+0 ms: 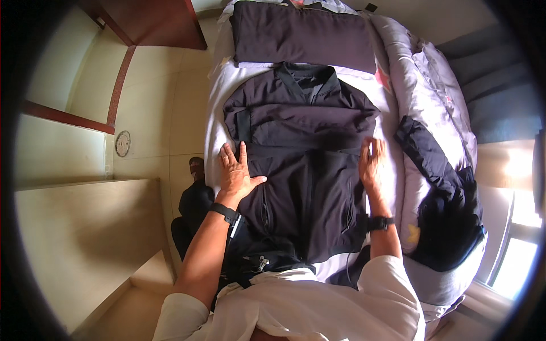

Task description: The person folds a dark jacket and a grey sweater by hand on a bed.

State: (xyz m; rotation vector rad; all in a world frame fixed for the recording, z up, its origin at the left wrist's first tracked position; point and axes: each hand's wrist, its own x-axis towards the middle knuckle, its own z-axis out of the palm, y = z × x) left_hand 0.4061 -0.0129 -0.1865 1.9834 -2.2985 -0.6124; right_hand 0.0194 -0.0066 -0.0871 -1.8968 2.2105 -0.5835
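Note:
A dark zip jacket lies spread on the bed in front of me, its ribbed collar at the far end. One sleeve is folded across the chest, with its cuff at the left. My left hand rests with fingers spread at the jacket's left edge, thumb on the fabric. At the opposite edge is my right hand, its fingers bent and slightly blurred; whether it pinches the cloth is not clear. Zipped pockets show on both sides of the front.
Beyond the collar lies a folded dark garment. A rolled pale quilt runs along the bed's right side, with more dark clothing heaped near it. At left are a tiled floor, a wooden panel and a dark red door.

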